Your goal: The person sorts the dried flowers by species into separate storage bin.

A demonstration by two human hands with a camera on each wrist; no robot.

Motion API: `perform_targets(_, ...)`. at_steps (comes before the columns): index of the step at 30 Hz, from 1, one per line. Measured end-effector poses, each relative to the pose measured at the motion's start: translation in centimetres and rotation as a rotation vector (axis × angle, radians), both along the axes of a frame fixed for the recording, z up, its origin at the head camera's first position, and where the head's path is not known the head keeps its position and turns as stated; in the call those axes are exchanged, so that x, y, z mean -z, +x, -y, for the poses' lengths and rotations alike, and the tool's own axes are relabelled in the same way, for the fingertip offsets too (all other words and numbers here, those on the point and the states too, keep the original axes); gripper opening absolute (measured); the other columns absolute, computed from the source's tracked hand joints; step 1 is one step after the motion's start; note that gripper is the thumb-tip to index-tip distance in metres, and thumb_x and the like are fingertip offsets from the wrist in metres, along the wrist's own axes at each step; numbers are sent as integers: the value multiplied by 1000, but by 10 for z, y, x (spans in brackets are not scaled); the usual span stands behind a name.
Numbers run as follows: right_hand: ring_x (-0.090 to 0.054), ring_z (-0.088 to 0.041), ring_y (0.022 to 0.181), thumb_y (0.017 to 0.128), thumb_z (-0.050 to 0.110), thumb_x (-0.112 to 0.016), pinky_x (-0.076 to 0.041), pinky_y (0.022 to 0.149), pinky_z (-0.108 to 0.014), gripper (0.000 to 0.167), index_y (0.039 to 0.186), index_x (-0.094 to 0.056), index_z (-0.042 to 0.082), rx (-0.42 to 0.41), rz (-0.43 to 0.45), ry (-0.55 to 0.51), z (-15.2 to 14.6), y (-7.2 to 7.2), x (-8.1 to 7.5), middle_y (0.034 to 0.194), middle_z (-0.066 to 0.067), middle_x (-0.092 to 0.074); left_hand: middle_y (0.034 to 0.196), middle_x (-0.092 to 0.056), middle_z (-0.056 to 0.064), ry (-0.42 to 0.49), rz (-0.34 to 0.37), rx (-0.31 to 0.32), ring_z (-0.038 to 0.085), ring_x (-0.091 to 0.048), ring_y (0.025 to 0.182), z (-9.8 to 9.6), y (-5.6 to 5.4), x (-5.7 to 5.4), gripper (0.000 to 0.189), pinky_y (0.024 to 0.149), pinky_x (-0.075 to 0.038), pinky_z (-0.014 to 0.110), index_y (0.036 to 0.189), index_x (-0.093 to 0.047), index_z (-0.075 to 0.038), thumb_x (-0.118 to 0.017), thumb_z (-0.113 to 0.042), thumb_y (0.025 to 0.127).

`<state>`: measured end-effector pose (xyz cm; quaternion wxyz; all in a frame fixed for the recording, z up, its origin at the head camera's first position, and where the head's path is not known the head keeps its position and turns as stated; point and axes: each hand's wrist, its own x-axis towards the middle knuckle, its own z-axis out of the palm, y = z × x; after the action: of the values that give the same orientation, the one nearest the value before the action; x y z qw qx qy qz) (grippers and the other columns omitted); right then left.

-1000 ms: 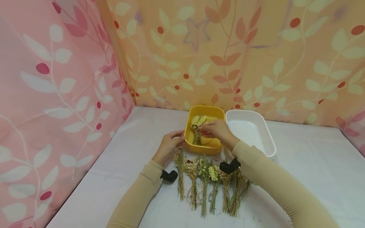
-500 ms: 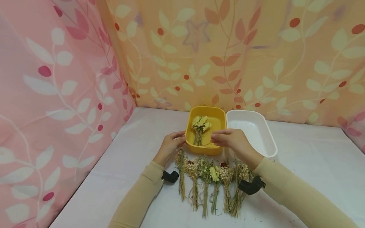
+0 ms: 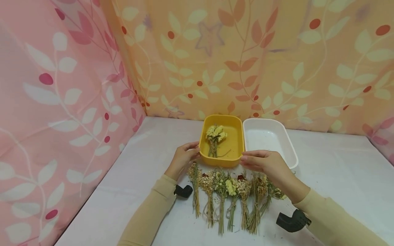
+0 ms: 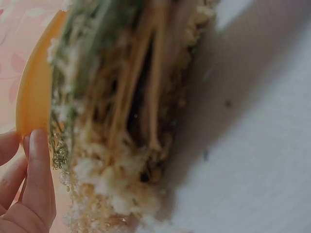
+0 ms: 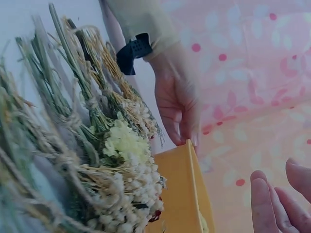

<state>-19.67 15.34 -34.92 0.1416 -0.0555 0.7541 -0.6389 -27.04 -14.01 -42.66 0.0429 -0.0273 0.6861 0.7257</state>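
In the head view, a yellow box (image 3: 235,136) holds one bunch of pale yellow dried flowers (image 3: 216,134), lying along its left side. My left hand (image 3: 181,158) touches the outside of the box's left wall with extended fingertips. At the near right corner of the box is my right hand (image 3: 271,164), its fingers extended. The right wrist view shows a gap between those fingers (image 5: 265,204) and the box. Several tied bunches of dried flowers (image 3: 221,182) lie in a row in front of the box, stems toward me.
A white box (image 3: 284,136) stands against the yellow one on its right, with small crumbs inside. Stem bits are scattered on the white tabletop (image 3: 335,167). Printed leafy cloth (image 3: 187,61) rises behind and at the left. Each wrist wears a black camera mount (image 3: 183,191).
My right hand has let go of the pale yellow bunch inside the yellow box, then moved right and toward me to the box's near corner. My left hand stays at the left wall.
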Motion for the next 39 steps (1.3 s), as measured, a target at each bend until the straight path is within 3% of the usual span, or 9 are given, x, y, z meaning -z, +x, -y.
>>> perform_targets(8, -72, -4, 100, 94, 35, -69, -58, 95, -27, 54, 133, -60, -1, 30, 44, 29, -20, 16, 1, 108, 5, -76, 119, -60, 14, -6, 7, 6, 8, -69, 79, 1, 1, -3, 41, 86, -63, 29, 136, -59, 1, -65, -6, 96)
perform_targets(20, -72, -6, 101, 97, 33, -65, -60, 92, -25, 58, 138, -53, -7, 72, 66, 48, -47, 33, 14, 107, 6, -77, 115, -61, 13, -17, 0, -9, 7, -68, 78, 2, 1, -1, 40, 84, -63, 28, 135, -60, 1, -65, -6, 96)
perform_targets(32, -70, -3, 103, 101, 21, -61, -60, 89, -22, 33, 131, -64, 8, 59, 111, -14, -76, 48, 35, 112, 11, -75, 113, -61, 11, 12, 8, -5, 7, -68, 78, 2, -1, 0, 41, 80, -63, 23, 136, -59, 2, -65, -5, 96)
perform_targets(39, -69, 1, 104, 99, 26, -63, -59, 92, -22, 53, 143, -51, -2, 82, 231, 36, -86, 60, 52, 116, 6, -74, 115, -61, 12, 6, 2, 8, 8, -68, 79, 1, 1, -1, 39, 86, -63, 29, 135, -60, 1, -65, -5, 96)
